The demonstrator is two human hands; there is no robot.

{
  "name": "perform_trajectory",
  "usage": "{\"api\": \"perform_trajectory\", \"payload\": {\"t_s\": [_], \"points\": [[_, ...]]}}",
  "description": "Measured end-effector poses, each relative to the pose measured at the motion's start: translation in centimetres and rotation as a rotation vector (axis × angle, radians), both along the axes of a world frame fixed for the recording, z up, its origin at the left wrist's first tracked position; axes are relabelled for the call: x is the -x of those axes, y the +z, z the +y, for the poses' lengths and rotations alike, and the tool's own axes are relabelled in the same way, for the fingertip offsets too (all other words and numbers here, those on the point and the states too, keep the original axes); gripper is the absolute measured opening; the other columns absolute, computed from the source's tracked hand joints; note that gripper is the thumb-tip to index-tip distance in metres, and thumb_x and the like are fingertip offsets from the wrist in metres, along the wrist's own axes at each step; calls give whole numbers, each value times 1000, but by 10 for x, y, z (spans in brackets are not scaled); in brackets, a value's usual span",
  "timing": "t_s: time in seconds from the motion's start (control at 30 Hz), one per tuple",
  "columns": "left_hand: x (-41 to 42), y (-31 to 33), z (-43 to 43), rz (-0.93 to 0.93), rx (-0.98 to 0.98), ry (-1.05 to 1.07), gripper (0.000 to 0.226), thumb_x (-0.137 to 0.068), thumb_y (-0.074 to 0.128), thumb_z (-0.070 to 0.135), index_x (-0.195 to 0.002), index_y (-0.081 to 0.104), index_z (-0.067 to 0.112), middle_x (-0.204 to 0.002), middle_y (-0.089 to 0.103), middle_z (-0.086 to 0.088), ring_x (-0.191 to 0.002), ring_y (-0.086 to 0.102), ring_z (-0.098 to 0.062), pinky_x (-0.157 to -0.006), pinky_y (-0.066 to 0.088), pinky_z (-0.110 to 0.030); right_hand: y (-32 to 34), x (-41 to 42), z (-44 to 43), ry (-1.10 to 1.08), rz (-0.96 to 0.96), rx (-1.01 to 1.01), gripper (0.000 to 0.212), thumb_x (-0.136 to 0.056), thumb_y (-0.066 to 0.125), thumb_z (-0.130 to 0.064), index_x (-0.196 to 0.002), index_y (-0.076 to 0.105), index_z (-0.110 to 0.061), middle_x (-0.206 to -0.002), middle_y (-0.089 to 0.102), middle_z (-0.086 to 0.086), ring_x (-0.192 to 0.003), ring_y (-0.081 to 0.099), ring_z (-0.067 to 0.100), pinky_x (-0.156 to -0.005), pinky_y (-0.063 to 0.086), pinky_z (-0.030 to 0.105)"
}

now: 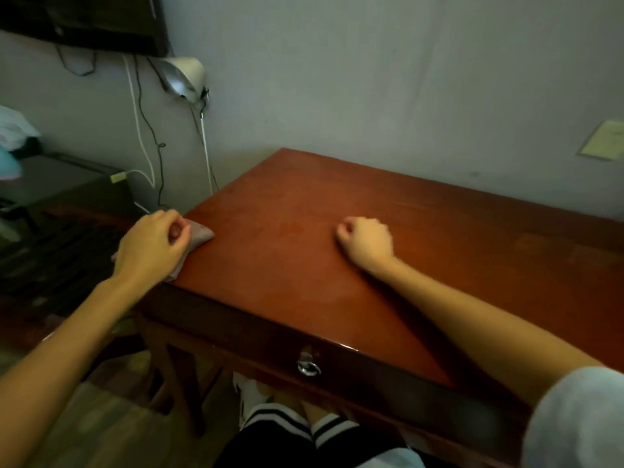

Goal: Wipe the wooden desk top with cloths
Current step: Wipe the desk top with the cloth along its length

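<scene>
The grey cloth (pixel 202 235) is gripped beneath the left hand (pixel 152 246) at the wooden desk top's (pixel 297 275) edge. The right hand (pixel 366 241) is rested fisted and empty. Strokes are best overlapped toward it under even pressure.

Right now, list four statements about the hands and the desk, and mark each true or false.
1. The left hand grips a cloth at the left edge of the desk top. True.
2. The right hand holds a second cloth. False: its fingers are curled on the wood and hold nothing that shows.
3. A lamp stands on the desk top. False: the lamp is up by the wall, left of the desk.
4. The drawer has a metal ring pull. True.
</scene>
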State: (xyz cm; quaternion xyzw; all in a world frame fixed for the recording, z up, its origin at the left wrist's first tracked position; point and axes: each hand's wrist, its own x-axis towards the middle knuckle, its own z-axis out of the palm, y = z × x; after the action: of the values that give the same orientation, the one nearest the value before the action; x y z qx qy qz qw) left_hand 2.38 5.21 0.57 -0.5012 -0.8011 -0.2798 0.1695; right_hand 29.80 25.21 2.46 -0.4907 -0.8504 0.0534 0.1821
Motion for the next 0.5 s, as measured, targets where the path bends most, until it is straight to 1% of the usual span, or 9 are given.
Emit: {"api": "perform_trajectory", "payload": {"t_s": [0.07, 0.13, 0.2, 0.23, 0.3, 0.37, 0.4, 0.43, 0.5], "points": [[-2, -4, 3, -28, 6, 16, 13, -91, 55, 21, -81, 54, 13, -79, 53, -6, -76, 51, -26, -59, 40, -36, -2, 31, -71, 271, -21, -3, 27, -93, 46, -38, -99, 65, -20, -97, 70, 13, -92, 64, 36, -72, 48, 35], [-4, -4, 5, -33, 1, 23, 13, -91, 55, 22, -82, 53, 14, -78, 52, -4, -75, 48, -22, -59, 38, -36, 0, 39, -127, 551, -14, -4, 22, -92, 49, -37, -81, 58, -21, -84, 68, 10, -82, 64, 36, -61, 40, 34], [-3, -4, 5, -39, -3, 18, 13, -91, 55, 21, -81, 52, 14, -77, 50, -3, -73, 45, -19, -60, 35, -35, 5, 29, -144, 798, -8, -2, 24, -92, 51, -33, -70, 44, -26, -75, 63, 6, -74, 62, 34, -57, 39, 34], [-2, -5, 5, -42, 4, 17, 13, -91, 56, 21, -81, 52, 13, -77, 51, -3, -73, 45, -20, -60, 35, -35, 9, 23, -138, 842, -2, -4, 25, -91, 52, -32, -69, 41, -27, -73, 62, 4, -71, 62, 31, -56, 41, 34], [1, -7, 5, -47, 20, 20, 14, -91, 55, 22, -81, 53, 13, -77, 52, -4, -73, 47, -21, -60, 37, -36, 20, 13, -95, 726, 109, 17, 22, -89, 55, -28, -69, 47, -29, -70, 64, 2, -67, 61, 22, -60, 44, 33], [1, -8, 5, -55, 20, 24, 15, -91, 56, 22, -79, 51, 14, -75, 50, -3, -72, 47, -21, -58, 35, -36, 29, -6, -20, 441, 227, -28, 15, -90, 57, -26, -76, 63, -24, -76, 69, 4, -72, 63, 19, -66, 48, 34], [0, -8, 5, -57, 20, 27, 15, -91, 55, 22, -79, 50, 15, -75, 49, -2, -72, 47, -21, -58, 34, -35, 31, -22, 18, 270, 212, -53, 17, -92, 55, -27, -85, 68, -19, -83, 71, 7, -78, 66, 22, -68, 48, 34], [-2, -8, 5, -58, 17, 27, 15, -91, 55, 22, -79, 49, 16, -75, 49, -2, -73, 47, -21, -58, 34, -35, 30, -43, 52, 108, 160, -62, 21, -93, 53, -28, -91, 69, -15, -84, 71, 10, -79, 67, 25, -64, 46, 30], [-3, -8, 5, -57, 11, 24, 13, -92, 55, 21, -81, 50, 16, -76, 48, -2, -74, 47, -22, -58, 33, -35, 17, -80, 89, -105, 52, -16, 28, -96, 46, -30, -94, 68, -12, -69, 65, 7, -60, 62, 20, -52, 41, 22]]}}
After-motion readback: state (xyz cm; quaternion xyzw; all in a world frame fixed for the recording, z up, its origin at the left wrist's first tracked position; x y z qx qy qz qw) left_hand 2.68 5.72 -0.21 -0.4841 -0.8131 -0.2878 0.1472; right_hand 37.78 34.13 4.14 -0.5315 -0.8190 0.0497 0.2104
